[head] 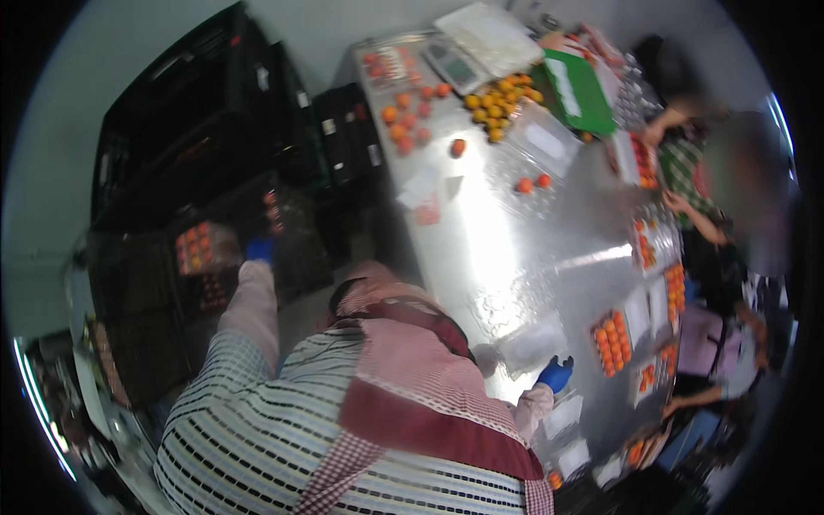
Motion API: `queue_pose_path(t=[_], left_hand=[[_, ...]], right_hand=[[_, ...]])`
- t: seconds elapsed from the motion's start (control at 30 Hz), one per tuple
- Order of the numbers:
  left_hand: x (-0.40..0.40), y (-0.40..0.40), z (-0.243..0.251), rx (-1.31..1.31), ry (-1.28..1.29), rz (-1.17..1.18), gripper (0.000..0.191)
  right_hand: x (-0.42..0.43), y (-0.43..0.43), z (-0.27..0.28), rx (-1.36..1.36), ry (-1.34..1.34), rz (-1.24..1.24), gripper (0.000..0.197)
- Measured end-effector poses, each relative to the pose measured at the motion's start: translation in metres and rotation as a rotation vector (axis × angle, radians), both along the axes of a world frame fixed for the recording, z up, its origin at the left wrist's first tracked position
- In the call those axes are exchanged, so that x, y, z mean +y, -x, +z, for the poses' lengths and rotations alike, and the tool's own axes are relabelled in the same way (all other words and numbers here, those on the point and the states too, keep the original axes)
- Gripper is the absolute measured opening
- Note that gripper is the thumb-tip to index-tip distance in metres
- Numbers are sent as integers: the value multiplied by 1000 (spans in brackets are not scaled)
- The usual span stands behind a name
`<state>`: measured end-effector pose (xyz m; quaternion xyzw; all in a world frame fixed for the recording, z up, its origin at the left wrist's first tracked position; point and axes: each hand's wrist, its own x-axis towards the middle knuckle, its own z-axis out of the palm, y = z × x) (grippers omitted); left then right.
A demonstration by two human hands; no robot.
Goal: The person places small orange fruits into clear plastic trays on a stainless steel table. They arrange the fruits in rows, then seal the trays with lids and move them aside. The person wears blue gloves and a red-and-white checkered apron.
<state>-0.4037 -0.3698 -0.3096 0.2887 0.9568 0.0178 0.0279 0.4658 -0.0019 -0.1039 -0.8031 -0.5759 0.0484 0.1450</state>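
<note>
My left hand (259, 249), in a blue glove, reaches over the dark crates on the left. Just left of it is a clear pack of orange-red round fruits (196, 248); above it shows another red-orange row (273, 211). Blur hides whether the fingers grip anything. Over the near part of the metal table (444, 257), my right hand (555, 374), also blue-gloved, has its fingers apart and holds nothing. Clear plastic trays (531, 341) lie beside it, and a filled tray of orange fruits (611, 343) is farther right.
Large black crates (187, 129) stand at the upper left. Yellow-orange fruits (496, 106), a scale (456, 64) and a green crate or tray (579, 93) are at the table's far end. Co-workers' arms (695, 215) reach in along the right edge, near more filled packs (650, 244).
</note>
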Motion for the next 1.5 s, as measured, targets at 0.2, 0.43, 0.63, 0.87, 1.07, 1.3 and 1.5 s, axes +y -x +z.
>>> queue_pose_path(t=[0.2,0.43,0.63,0.87,1.07,1.3,1.5], left_hand=[[-40,14,58,-105,-217,441,60],[39,-52,135,-360,-424,336,47],[104,-75,173,-623,-792,373,47],[103,-45,124,-520,-564,349,32],[106,-49,135,-559,-535,318,39],[92,-63,128,-476,-579,315,39],[99,-71,136,-561,-568,391,38]], right_hand=[[9,138,37,740,32,177,49],[16,214,22,191,162,421,64],[28,190,29,167,152,524,48],[48,306,66,550,-125,697,54],[70,457,71,173,19,1132,64],[88,509,29,-71,-6,1306,42],[103,522,92,-39,208,1224,21]])
